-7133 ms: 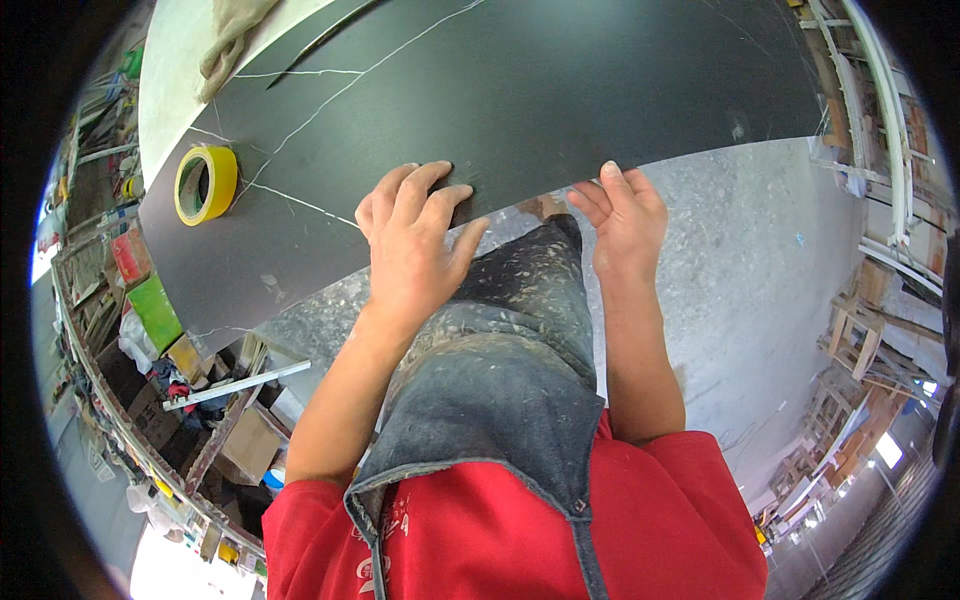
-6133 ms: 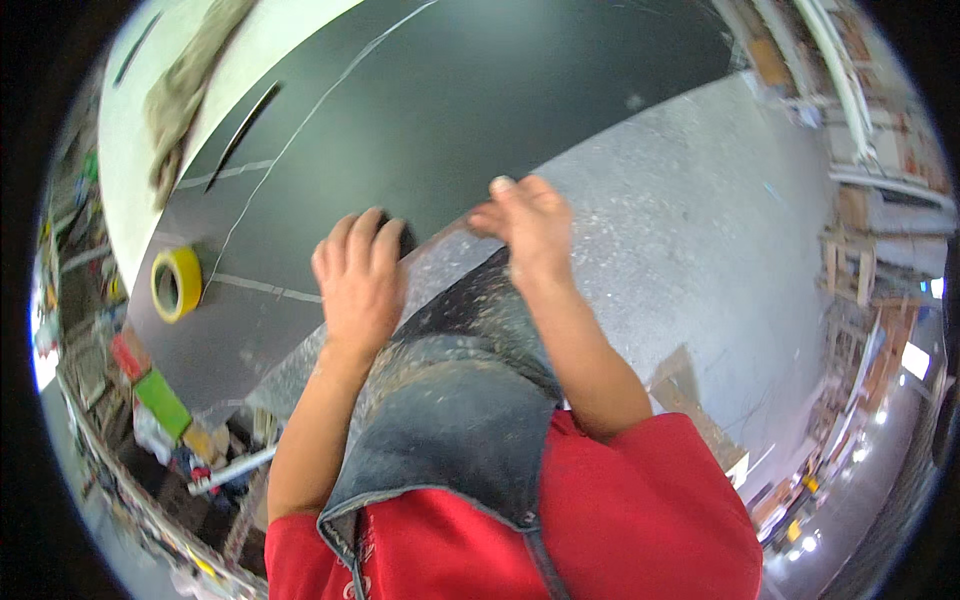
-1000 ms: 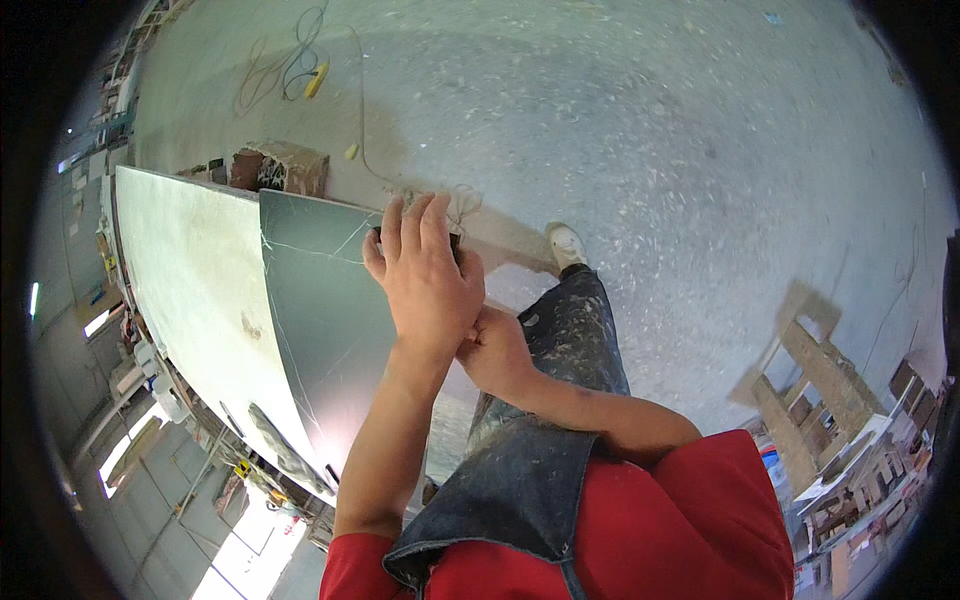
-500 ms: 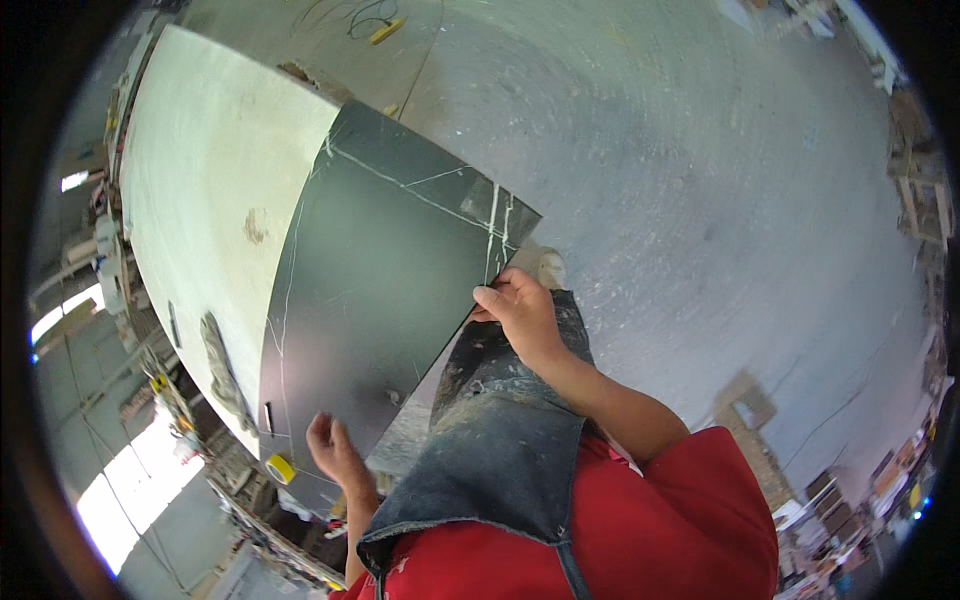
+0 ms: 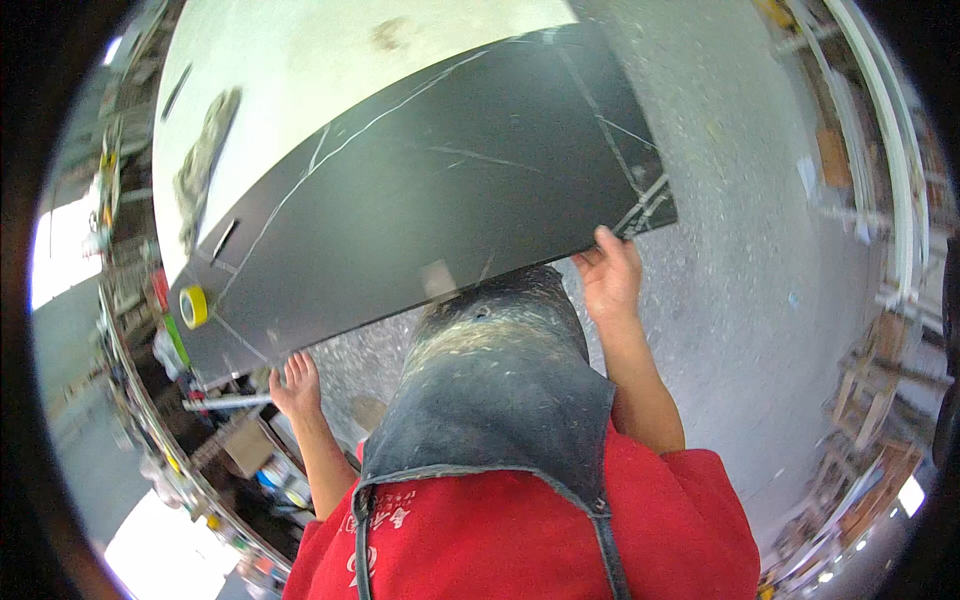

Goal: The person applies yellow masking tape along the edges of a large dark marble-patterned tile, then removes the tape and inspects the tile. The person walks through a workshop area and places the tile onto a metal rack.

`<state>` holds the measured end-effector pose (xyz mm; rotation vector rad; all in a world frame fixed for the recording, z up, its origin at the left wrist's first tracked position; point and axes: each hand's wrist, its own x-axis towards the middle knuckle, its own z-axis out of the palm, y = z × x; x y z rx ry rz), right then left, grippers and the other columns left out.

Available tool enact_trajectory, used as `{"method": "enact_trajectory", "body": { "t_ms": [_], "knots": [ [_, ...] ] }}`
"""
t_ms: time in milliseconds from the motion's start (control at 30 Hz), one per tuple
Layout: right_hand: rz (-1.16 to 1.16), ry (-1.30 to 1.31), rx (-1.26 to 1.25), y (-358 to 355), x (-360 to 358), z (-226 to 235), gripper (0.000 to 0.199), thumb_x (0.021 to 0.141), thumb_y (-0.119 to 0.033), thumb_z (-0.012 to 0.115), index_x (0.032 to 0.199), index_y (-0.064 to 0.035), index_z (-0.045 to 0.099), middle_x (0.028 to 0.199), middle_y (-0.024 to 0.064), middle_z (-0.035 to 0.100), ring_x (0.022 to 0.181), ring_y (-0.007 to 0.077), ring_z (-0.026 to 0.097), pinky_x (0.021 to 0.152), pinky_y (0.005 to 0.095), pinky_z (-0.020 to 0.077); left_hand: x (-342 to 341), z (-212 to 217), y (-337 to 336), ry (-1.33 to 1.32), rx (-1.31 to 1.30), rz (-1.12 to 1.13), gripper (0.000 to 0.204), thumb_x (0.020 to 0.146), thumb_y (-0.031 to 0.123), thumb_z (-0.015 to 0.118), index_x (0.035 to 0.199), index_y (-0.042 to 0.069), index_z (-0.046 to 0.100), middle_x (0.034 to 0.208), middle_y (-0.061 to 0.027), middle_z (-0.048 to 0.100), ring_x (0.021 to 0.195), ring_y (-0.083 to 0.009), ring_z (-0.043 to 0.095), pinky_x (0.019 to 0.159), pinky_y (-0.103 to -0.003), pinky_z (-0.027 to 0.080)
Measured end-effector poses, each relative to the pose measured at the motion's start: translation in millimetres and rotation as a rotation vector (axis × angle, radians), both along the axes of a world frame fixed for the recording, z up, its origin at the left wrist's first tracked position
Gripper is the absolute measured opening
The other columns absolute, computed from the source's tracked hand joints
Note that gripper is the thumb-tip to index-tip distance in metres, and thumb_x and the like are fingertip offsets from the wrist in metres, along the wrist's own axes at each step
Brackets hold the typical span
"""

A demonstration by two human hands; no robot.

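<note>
A dark stone-like slab with white veins lies on a pale tabletop, its long near edge in front of my body. My right hand holds that edge near the right corner, one digit over the top and the other fingers partly hidden at the edge. At the left end of the same edge is my left hand, fingers stretched out and apart, at or just beside the slab; contact is hard to tell. On the slab's left part rest a yellow tape roll and a dark pen-like stick.
A crumpled greyish cloth and a thin dark rod lie on the pale tabletop. Cluttered shelving stands at the left. Wooden frames and long pale bars line the right side, beyond a speckled grey floor.
The view has turned, and the slab now lies more crosswise before me. My left hand has come up to the slab's near edge. My right hand remains at the edge near the right corner.
</note>
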<state>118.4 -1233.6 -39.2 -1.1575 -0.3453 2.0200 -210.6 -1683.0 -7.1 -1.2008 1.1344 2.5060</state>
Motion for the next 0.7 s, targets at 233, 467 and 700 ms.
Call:
{"method": "enact_trajectory", "body": {
  "t_ms": [233, 467, 700],
  "knots": [
    [-0.018, -0.071, -0.021, 0.5, -1.6, -5.0, 0.025, 0.091, -0.015, 0.067, 0.114, -0.0079, 0.058, 0.112, 0.0069, 0.064, 0.104, 0.0226, 0.06, 0.093, 0.0415, 0.0504, 4.5, -3.1, -4.2, 0.042, 0.056, -0.004, 0.02, 0.09, 0.01, 0.065, 0.104, 0.002, 0.054, 0.098, -0.009, 0.057, 0.097, -0.0258, 0.057, 0.096, -0.044, 0.048],
    [-0.085, -0.027, -0.034, 3.2, -8.3, -12.1, 0.027, 0.092, -0.016, 0.068, 0.117, -0.0063, 0.061, 0.112, 0.0084, 0.065, 0.101, 0.0237, 0.062, 0.091, 0.0406, 0.0514, -8.1, -23.2, -29.9, -0.012, 0.048, 0.006, 0.023, 0.088, 0.015, 0.067, 0.105, 0.003, 0.056, 0.103, -0.0087, 0.059, 0.096, -0.0243, 0.054, 0.096, -0.042, 0.044],
    [-0.086, -0.025, -0.008, -2.6, -11.0, -15.7, 0.027, 0.096, -0.017, 0.065, 0.117, -0.0017, 0.063, 0.115, 0.0113, 0.068, 0.105, 0.0244, 0.063, 0.093, 0.0391, 0.0524, -23.8, -20.8, -20.1, 0.115, 0.237, -0.113, 0.023, 0.092, 0.017, 0.06, 0.108, 0.002, 0.057, 0.113, -0.0112, 0.06, 0.115, -0.0295, 0.054, 0.106, -0.048, 0.04]
  ]
}}
